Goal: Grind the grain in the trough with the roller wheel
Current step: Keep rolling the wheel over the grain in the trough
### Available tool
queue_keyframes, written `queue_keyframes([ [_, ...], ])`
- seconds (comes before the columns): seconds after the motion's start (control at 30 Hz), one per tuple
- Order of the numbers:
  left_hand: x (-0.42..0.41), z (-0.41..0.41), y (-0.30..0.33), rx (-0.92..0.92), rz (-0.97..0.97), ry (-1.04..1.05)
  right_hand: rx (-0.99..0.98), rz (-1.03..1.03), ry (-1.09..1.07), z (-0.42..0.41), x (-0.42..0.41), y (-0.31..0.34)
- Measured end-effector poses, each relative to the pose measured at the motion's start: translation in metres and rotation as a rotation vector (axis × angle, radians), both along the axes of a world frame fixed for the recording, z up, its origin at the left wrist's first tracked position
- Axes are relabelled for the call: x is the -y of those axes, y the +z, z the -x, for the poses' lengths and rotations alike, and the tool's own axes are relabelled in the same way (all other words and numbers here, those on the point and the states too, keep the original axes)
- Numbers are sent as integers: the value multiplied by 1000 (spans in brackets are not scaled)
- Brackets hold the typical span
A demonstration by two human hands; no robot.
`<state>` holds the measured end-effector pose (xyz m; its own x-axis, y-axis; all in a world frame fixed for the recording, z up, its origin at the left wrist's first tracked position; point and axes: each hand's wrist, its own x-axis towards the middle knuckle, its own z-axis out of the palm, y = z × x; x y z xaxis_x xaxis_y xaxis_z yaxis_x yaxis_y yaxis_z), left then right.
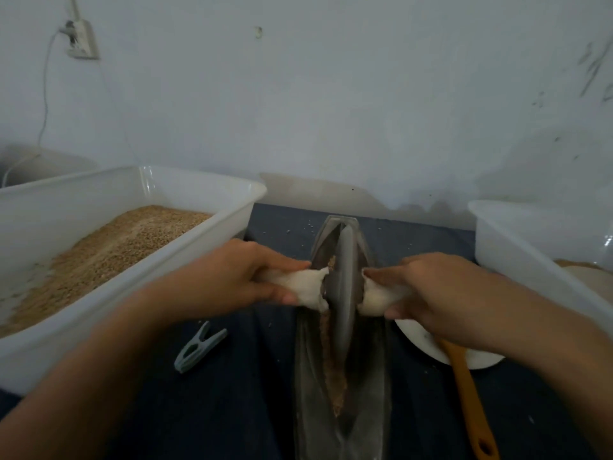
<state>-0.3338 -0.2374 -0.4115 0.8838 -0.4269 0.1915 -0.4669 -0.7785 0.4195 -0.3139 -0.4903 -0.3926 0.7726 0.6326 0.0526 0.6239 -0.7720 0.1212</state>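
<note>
A long metal boat-shaped trough lies lengthwise on the dark cloth in front of me. A strip of brown grain lines its groove. The thin metal roller wheel stands upright in the groove, toward the far half. Its axle handles are wrapped in white cloth. My left hand grips the left wrapped handle. My right hand grips the right wrapped handle.
A big white plastic tub holding brown grain stands at the left. Another white tub is at the right. A white plate with a yellow-handled tool lies right of the trough. A grey clothespin lies on the cloth.
</note>
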Motion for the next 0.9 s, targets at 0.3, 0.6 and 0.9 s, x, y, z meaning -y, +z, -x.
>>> queue_keyframes([
  [0.3,-4,8,9,-110,-44,-52,-158,-123,32,7,5,6],
  [0.6,15,-22,-21,330,-74,175,71,-213,-80,-30,4,-24],
  [0.9,-17,14,18,-393,141,-283,-163,-30,102,37,4,24],
])
